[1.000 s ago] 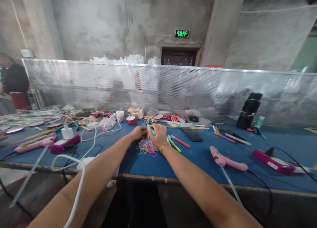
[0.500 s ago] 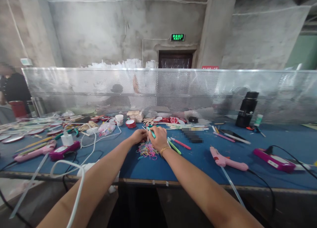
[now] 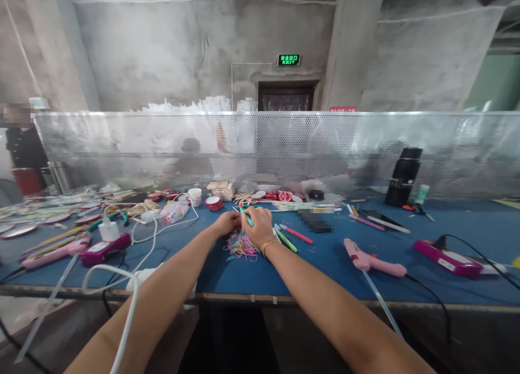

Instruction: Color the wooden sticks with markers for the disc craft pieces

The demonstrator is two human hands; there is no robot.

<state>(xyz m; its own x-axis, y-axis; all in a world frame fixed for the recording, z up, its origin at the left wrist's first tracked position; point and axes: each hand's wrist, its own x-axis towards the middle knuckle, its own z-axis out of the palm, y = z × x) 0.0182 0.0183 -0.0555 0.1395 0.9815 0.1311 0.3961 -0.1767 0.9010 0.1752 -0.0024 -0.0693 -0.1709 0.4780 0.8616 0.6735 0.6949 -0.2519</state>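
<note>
My right hand [image 3: 260, 225] is closed round a teal pen [image 3: 247, 218], which slants up between thumb and fingers. Close beside it, my left hand [image 3: 228, 222] has its fingers pinched together; what they hold is too small and hidden to make out. The fingertips of both hands nearly meet. Just below them on the blue table lies a loose pile of small coloured loops [image 3: 242, 247], pink, yellow, blue and purple. Right of my right hand lie a green pen [image 3: 286, 240] and a red pen [image 3: 297, 234].
Pink glue guns lie at right [image 3: 371, 260] and left [image 3: 57, 253], near purple power strips [image 3: 449, 259]. White cables loop by my left arm. A red tape roll [image 3: 213, 203], paper cup [image 3: 195, 196] and black bottle [image 3: 403, 177] stand farther back, before a perforated metal screen [image 3: 284, 146].
Both hands stay almost in place over the pile, with the teal pen still in my right hand. The view shifts slightly, and a person at far left has moved a little.
</note>
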